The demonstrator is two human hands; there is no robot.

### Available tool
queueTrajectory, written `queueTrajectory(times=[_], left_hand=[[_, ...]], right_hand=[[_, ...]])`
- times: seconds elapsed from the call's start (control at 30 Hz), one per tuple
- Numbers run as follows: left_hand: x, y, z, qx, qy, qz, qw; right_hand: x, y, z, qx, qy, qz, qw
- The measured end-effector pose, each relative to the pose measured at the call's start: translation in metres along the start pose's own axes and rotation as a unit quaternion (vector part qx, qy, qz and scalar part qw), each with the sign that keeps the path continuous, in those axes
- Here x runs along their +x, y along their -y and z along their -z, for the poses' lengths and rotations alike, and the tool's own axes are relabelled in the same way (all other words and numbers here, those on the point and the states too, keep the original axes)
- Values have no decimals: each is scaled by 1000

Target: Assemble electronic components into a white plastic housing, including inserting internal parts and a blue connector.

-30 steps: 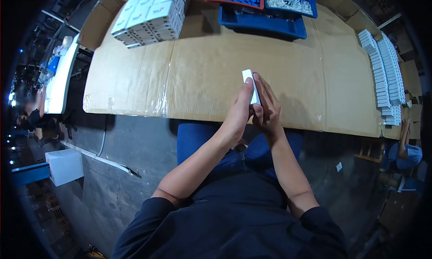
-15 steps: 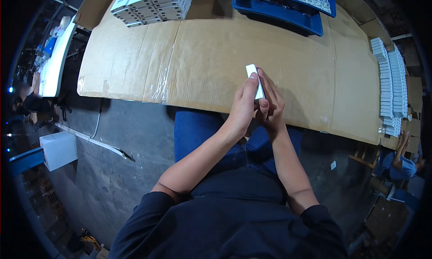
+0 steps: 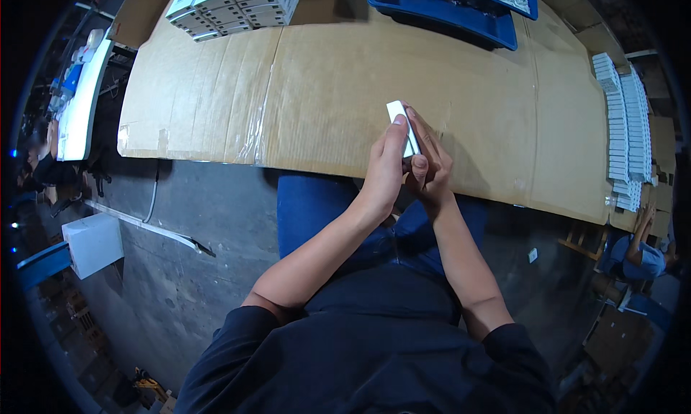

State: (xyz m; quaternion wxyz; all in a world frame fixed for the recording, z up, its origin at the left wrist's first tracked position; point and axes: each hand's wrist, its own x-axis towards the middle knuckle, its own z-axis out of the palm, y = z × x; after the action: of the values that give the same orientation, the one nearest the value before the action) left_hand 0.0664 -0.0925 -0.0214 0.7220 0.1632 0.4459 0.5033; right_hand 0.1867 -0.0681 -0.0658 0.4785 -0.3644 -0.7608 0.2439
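Both my hands are closed around a small white box-shaped piece [image 3: 396, 110], held over the near edge of the cardboard-covered table [image 3: 345, 90]. My left hand [image 3: 386, 158] grips it from the left, the thumb lying along its upper face. Wrapped against its right side is my right hand [image 3: 433, 165], with its thumb near the lower end and its fingers reaching along the far side. The piece tilts, its top end leaning left. Its underside and the fingertips beneath it are hidden.
Stacked white boxes [image 3: 234, 9] stand at the far left of the table. Blue trays [image 3: 461, 25], one with small white parts, sit at the far right. Rows of white pieces [image 3: 619, 126] line the right end. People work at both sides; a white box [image 3: 93, 245] stands left.
My hands and the white piece have shifted very slightly to the left. The view has moved a little, and the grip looks the same.
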Motion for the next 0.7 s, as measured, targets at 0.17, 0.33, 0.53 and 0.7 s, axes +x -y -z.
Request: queueTrajectory(times=[0.17,0.33,0.53,0.7], left_hand=[[4,0,4,2,13,-29,999],[8,-6,13,44,30,-142,988],[8,-14,18,99,54,-185,976],[14,-6,28,149,45,-201,967]], right_hand=[[3,-3,-1,53,-4,-4,999],[19,19,5,151,-11,-81,985],[26,29,13,112,34,-126,985],[22,31,23,25,132,-109,985]])
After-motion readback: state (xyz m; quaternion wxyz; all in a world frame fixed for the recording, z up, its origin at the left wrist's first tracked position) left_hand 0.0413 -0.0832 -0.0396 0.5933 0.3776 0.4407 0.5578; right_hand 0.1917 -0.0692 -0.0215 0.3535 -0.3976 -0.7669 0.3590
